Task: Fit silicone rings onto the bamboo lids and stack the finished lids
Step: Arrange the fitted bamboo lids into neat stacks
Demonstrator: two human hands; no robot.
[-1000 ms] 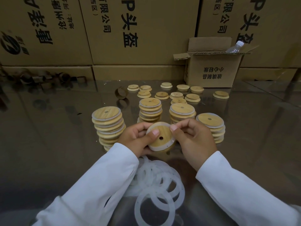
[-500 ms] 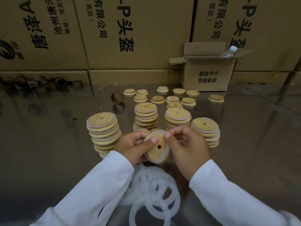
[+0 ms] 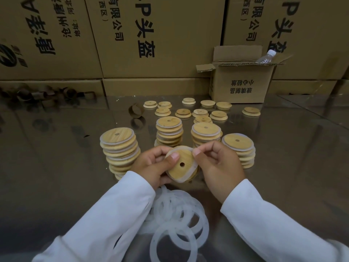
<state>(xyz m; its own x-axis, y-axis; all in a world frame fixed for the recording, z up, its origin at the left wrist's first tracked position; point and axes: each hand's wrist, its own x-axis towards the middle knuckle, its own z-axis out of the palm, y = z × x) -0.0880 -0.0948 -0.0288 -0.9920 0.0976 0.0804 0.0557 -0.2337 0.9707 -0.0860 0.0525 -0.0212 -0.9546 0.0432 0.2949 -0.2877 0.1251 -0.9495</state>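
Bamboo lid [image 3: 186, 157] tilted, gripped by left hand [image 3: 151, 165], right hand [image 3: 219, 163] pinching its silicone ring [image 3: 193, 167].

The left sleeve [image 3: 113, 214] hides part of the ring pile [image 3: 166, 203]; the lower edge crops its nearest ring [image 3: 155, 244].

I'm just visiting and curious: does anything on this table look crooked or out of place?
Yes. The leftmost stack of finished lids is uneven: its lids sit shifted sideways off one another, so it looks wobbly. A plastic bottle lies tilted in the open cardboard box behind.
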